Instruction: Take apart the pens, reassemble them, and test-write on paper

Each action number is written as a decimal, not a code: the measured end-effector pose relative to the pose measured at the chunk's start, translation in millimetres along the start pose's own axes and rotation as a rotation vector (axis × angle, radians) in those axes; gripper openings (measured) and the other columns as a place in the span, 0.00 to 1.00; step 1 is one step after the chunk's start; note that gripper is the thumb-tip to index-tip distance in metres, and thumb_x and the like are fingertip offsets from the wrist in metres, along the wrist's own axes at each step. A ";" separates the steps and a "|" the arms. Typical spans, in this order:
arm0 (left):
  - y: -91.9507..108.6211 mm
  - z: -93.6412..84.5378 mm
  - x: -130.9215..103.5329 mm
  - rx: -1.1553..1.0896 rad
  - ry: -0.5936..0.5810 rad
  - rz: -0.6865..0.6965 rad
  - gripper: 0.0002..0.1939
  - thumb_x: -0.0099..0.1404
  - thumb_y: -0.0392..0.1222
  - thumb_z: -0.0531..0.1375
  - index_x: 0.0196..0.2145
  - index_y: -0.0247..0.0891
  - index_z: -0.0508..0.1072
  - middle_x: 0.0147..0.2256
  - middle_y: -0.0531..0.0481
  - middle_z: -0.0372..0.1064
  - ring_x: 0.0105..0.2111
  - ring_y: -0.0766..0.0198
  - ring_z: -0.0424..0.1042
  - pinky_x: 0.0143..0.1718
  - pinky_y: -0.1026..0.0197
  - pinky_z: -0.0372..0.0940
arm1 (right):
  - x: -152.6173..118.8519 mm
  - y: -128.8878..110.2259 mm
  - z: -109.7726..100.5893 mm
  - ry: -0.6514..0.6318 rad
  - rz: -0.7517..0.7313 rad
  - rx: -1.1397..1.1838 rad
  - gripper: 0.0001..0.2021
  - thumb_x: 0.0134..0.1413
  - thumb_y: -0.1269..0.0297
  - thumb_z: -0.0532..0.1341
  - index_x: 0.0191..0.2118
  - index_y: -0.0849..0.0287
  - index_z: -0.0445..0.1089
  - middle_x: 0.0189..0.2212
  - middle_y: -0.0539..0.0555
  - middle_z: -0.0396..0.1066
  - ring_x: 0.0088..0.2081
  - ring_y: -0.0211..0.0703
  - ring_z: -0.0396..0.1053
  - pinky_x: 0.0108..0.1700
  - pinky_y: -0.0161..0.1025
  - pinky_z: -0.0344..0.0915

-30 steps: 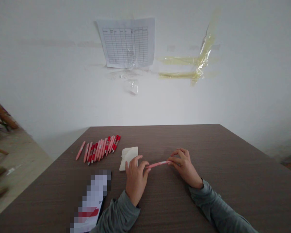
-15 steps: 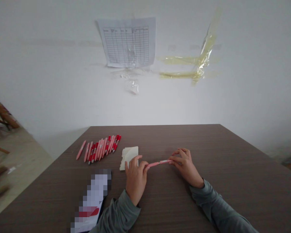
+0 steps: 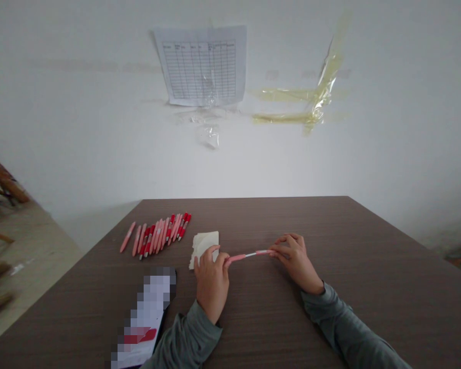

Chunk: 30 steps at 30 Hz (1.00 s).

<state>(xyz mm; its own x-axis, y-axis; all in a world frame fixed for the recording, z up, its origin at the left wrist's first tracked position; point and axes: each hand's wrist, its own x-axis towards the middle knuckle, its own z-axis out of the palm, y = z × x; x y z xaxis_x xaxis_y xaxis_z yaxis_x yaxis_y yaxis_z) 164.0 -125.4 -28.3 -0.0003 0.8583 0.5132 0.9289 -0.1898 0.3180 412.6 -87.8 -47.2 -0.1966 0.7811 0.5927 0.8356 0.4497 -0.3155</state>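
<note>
Both hands pinch one pink pen over the table, its two halves drawn apart. My left hand (image 3: 212, 282) is closed on the plain pink half (image 3: 237, 258). My right hand (image 3: 295, 260) grips the far end of the other pink half (image 3: 263, 252), which has a pale label. A thin white length, which looks like the refill (image 3: 250, 254), shows between the halves. Cream paper pieces (image 3: 209, 240) lie just behind my left hand, partly covered by its fingers.
Several pink and red pens (image 3: 159, 236) lie in a row on the brown table (image 3: 261, 218), at the left. A blurred-out flat item (image 3: 148, 307) with a dark edge rests beside my left forearm. A printed sheet (image 3: 203, 66) is taped to the wall behind.
The pen's halves have moved farther apart, uncovering more of the white length between them. My left hand has shifted slightly left; the right hand has stayed nearly in place.
</note>
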 end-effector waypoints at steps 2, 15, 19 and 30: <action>0.1 -0.7 0.1 0.004 -0.001 -0.005 0.12 0.66 0.40 0.51 0.34 0.43 0.74 0.48 0.43 0.66 0.51 0.51 0.64 0.52 0.39 0.56 | 0.1 0.5 -0.1 0.007 0.003 -0.004 0.09 0.56 0.57 0.60 0.40 0.43 0.76 0.40 0.54 0.68 0.48 0.51 0.56 0.51 0.50 0.59; -5.5 5.1 -1.6 0.038 0.062 0.013 0.11 0.66 0.41 0.50 0.34 0.40 0.72 0.47 0.42 0.68 0.49 0.52 0.66 0.50 0.43 0.58 | -1.1 11.9 4.9 0.039 0.057 -0.049 0.10 0.56 0.53 0.58 0.37 0.45 0.77 0.39 0.55 0.68 0.48 0.53 0.56 0.49 0.52 0.58; -6.2 7.5 -2.8 0.055 0.098 0.036 0.11 0.65 0.40 0.51 0.33 0.38 0.72 0.46 0.42 0.69 0.48 0.52 0.66 0.49 0.45 0.59 | -1.2 11.2 4.4 0.047 0.083 -0.047 0.10 0.56 0.53 0.58 0.37 0.46 0.77 0.39 0.55 0.68 0.47 0.53 0.56 0.49 0.52 0.58; 0.3 7.2 -5.4 0.107 0.055 0.018 0.13 0.65 0.45 0.52 0.29 0.38 0.71 0.48 0.42 0.68 0.49 0.51 0.66 0.52 0.40 0.57 | -1.0 8.2 3.8 0.033 0.066 -0.028 0.11 0.56 0.52 0.58 0.37 0.45 0.77 0.39 0.55 0.68 0.47 0.53 0.56 0.48 0.50 0.58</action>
<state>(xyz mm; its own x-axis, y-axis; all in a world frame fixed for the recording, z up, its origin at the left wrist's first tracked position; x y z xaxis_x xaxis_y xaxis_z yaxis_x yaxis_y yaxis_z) 167.0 -126.6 -36.8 -0.0004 0.8272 0.5619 0.9632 -0.1508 0.2226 417.7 -83.3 -53.2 -0.1239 0.7938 0.5955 0.8602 0.3851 -0.3343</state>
